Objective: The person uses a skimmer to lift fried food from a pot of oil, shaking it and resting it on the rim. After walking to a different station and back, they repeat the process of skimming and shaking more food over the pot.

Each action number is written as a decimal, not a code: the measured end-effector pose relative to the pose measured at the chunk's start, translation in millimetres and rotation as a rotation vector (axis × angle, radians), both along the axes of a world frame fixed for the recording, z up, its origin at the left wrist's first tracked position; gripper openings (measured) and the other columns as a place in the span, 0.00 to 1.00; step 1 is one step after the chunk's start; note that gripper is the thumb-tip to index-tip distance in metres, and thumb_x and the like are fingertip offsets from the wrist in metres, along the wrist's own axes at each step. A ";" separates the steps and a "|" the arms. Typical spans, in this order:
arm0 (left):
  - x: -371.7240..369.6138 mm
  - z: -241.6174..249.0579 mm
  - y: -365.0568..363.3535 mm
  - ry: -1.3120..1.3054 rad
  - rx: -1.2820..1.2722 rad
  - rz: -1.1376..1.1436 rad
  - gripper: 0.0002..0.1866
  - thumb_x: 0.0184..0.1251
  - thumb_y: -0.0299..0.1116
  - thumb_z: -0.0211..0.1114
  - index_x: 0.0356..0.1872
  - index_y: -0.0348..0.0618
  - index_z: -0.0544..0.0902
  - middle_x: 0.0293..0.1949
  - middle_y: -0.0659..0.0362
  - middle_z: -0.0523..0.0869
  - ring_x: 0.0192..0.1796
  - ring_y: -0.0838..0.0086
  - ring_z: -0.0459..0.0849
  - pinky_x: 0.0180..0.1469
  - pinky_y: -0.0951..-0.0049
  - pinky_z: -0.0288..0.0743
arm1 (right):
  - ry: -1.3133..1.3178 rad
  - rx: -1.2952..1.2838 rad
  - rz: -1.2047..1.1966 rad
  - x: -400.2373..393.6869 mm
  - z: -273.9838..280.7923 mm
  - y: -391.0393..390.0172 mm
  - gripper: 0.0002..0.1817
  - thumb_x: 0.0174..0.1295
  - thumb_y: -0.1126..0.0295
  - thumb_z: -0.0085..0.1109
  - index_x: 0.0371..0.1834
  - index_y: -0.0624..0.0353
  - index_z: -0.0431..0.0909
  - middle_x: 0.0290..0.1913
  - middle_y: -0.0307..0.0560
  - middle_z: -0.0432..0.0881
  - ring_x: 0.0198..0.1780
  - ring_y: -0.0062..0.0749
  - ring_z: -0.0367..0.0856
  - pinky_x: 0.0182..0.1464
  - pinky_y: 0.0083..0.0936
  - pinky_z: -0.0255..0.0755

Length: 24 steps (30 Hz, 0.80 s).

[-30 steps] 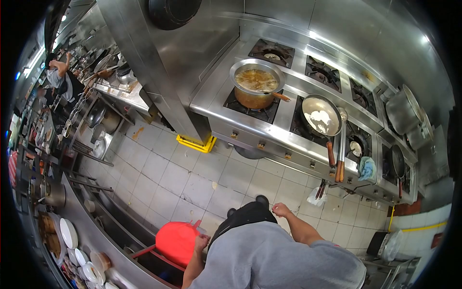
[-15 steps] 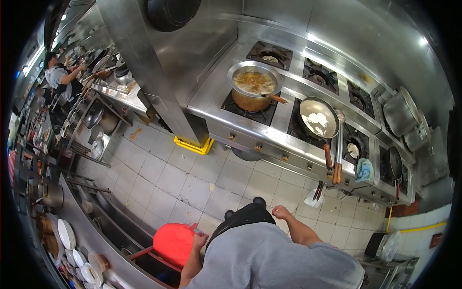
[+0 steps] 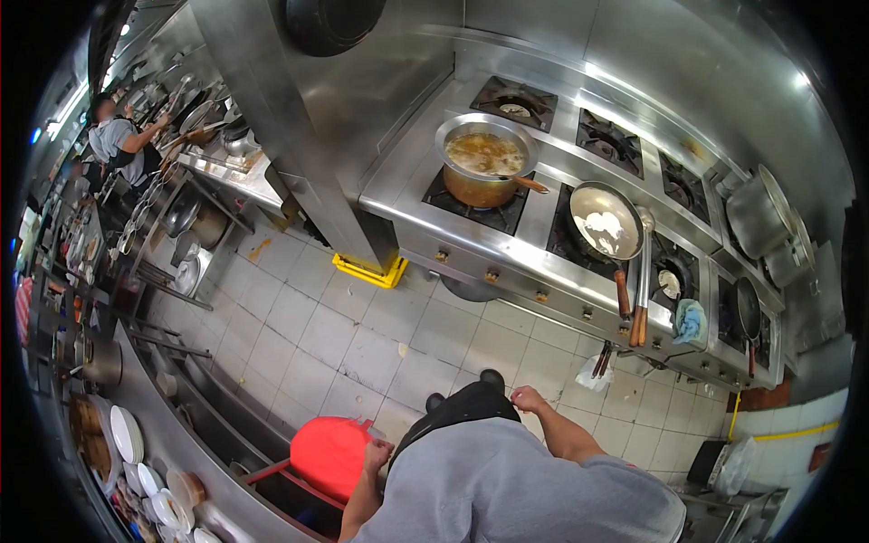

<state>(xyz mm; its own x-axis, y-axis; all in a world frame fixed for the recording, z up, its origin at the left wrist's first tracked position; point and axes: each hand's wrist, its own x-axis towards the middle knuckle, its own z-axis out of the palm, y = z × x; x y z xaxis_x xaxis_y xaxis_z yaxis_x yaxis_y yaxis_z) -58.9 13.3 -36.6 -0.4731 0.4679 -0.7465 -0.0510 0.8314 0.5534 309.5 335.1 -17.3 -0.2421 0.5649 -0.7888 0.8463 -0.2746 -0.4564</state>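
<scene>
My left hand hangs low beside my body, fingers curled in, near the edge of a red chair seat. A small clear piece lies close to its fingertips, too small to name. My right hand is held out at my other side, its fingers loosely curled, and nothing shows in it. In front of me on the stove stands a wide-rimmed pot of bubbling yellowish liquid. To its right a frying pan holds a white food, and a long-handled ladle lies alongside.
A blue-green cloth lies on the stove's front edge. Another small pan and large pots stand at the right. A yellow-based pillar rises left of the stove. White plates sit on the left counter. A co-worker stands far left.
My view has shifted slightly, so the stove sits a little further right. The far co-worker's head and arms have moved a bit. Both my hands stay about where they were.
</scene>
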 end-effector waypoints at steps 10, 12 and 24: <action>-0.6 -12.9 -5.7 0.000 0.014 -0.019 0.12 0.51 0.35 0.65 0.31 0.35 0.80 0.21 0.57 0.81 0.22 0.75 0.78 0.25 0.74 0.72 | -0.001 0.030 0.034 1.7 -8.8 -2.1 0.07 0.51 0.69 0.57 0.32 0.55 0.81 0.26 0.44 0.81 0.27 0.26 0.79 0.25 0.26 0.76; -0.9 -15.8 -6.5 0.006 0.022 -0.020 0.12 0.51 0.35 0.65 0.31 0.35 0.80 0.21 0.57 0.81 0.22 0.75 0.78 0.25 0.74 0.72 | -0.006 0.019 0.036 1.2 -7.6 -1.5 0.07 0.51 0.69 0.57 0.32 0.55 0.81 0.25 0.44 0.81 0.26 0.26 0.79 0.24 0.26 0.76; 0.2 -6.2 0.8 0.029 0.045 -0.029 0.13 0.50 0.35 0.65 0.31 0.34 0.80 0.22 0.56 0.82 0.22 0.74 0.79 0.26 0.74 0.73 | 0.015 0.033 0.013 0.5 -0.9 -2.1 0.07 0.50 0.69 0.56 0.31 0.56 0.81 0.25 0.43 0.81 0.23 0.26 0.78 0.22 0.25 0.74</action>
<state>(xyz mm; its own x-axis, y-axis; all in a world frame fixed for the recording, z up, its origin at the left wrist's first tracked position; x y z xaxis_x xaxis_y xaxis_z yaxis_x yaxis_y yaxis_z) -58.8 14.1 -42.8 -0.4799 0.5144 -0.7107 -0.0110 0.8065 0.5912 310.0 333.1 -18.2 -0.2612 0.5872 -0.7661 0.8428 -0.2482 -0.4776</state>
